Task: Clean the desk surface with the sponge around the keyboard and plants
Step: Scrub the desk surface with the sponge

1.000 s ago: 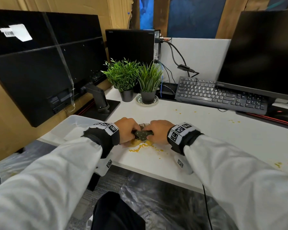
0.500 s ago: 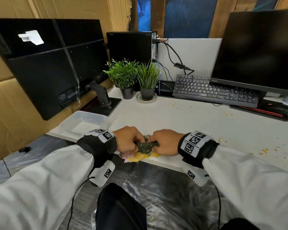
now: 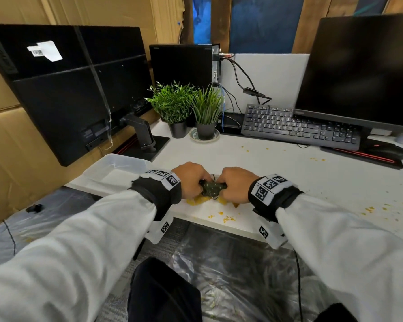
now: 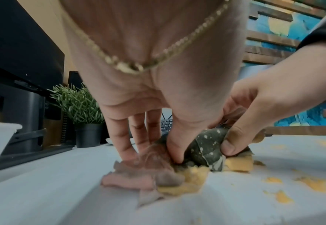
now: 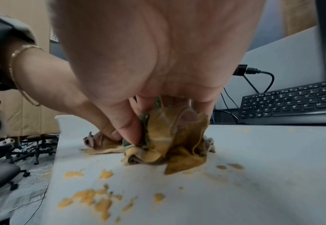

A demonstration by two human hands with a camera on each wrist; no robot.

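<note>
Left hand [image 3: 191,180]: grips the crumpled sponge [image 3: 212,188], frame centre.
Right hand [image 3: 239,184]: pinches its other side.
Desk [image 3: 289,177]: yellow crumbs [image 3: 227,219] below them.

A smooth matt white desk top [image 3: 277,173] is showing soft, pasty yellow smears [image 5: 92,197] with a grainy, crumbly look. On it a thin, crumpled cloth-like sponge wipe, dark green with pale speckles on one face [image 4: 206,146] and yellow-stained on the other [image 5: 167,137], is lying in limp, wrinkled folds. A translucent, frosted white plastic tray [image 3: 116,167] is looking smooth and slightly glossy. The black plastic keyboard [image 3: 300,126] is looking matt, as are the two black plastic plant pots [image 3: 178,130], whose stiff green leaves [image 3: 172,102] are looking artificial. Corrugated brown cardboard [image 3: 7,149] is showing a dull paper finish. A fine gold-coloured metal chain bracelet [image 4: 131,67] is glinting. Crinkled clear plastic sheeting [image 3: 230,263] is shining on the floor.
</note>
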